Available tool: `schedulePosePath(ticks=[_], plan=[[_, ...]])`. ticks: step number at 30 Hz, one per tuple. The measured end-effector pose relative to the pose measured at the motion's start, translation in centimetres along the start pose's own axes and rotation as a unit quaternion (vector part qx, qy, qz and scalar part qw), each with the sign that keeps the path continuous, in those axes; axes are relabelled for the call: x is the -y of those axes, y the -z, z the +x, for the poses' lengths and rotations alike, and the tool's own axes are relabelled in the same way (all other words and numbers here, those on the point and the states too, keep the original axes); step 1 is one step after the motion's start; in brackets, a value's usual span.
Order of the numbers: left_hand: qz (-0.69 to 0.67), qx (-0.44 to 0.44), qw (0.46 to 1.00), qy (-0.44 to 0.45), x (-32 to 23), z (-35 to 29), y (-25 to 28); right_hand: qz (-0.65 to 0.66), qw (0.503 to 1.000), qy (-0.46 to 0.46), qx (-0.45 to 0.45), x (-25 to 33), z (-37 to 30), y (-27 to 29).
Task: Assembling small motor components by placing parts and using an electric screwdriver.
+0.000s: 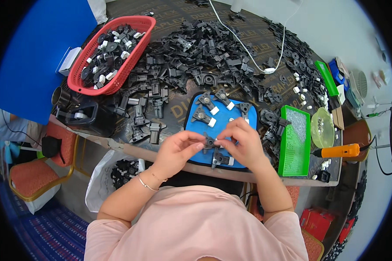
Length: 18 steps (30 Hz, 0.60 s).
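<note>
At the near middle of a blue mat (pixel 196 131), both hands meet at a black star-shaped plastic part (pixel 210 142). My left hand (pixel 177 150) is closed, its thumb and fingertips gripping the part's left side. My right hand (pixel 244 142) is pinched at the part's right side; whatever lies between its fingertips is too small to make out. Around them on the mat lie several similar black parts with white blocks, such as one part (pixel 203 116) at the left and another part (pixel 221 159) just below the hands.
Beyond the mat spreads a large pile of black plastic parts (pixel 196 52). A red basket (pixel 137 58) stands far left, a black container (pixel 91 119) nearer. To the right are a green tray (pixel 287 168) of small metal pieces, a yellow-green bowl (pixel 328 135) and an orange-handled tool (pixel 340 151).
</note>
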<state>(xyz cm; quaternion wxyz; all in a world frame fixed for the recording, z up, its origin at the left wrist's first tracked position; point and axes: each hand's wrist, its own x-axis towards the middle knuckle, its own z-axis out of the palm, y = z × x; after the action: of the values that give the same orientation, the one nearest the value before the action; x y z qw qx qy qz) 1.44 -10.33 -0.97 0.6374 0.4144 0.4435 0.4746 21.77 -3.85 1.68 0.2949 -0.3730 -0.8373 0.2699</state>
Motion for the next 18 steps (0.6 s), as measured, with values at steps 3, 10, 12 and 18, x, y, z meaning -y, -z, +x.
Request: schedulePosePath(ticks=[3, 10, 12, 18], plan=[[-0.180, 0.029, 0.983, 0.039, -0.1, 0.3, -0.7, 0.007, 0.992, 0.100, -0.077, 0.8, -0.3, -1.1], [-0.282, 0.012, 0.958, 0.045, 0.7, 0.3, -0.6, -0.035, 0.982, 0.139, -0.126, 1.3, -0.8, -2.2], [-0.269, 0.006, 0.962, 0.041, 0.7, 0.5, -0.3, 0.073, 0.989, 0.097, -0.086, 1.2, -0.6, -1.9], [-0.167, 0.005, 0.985, 0.042, -0.7, 0.7, -0.3, 0.139, 0.990, 0.026, 0.009, 1.6, 0.2, -1.0]])
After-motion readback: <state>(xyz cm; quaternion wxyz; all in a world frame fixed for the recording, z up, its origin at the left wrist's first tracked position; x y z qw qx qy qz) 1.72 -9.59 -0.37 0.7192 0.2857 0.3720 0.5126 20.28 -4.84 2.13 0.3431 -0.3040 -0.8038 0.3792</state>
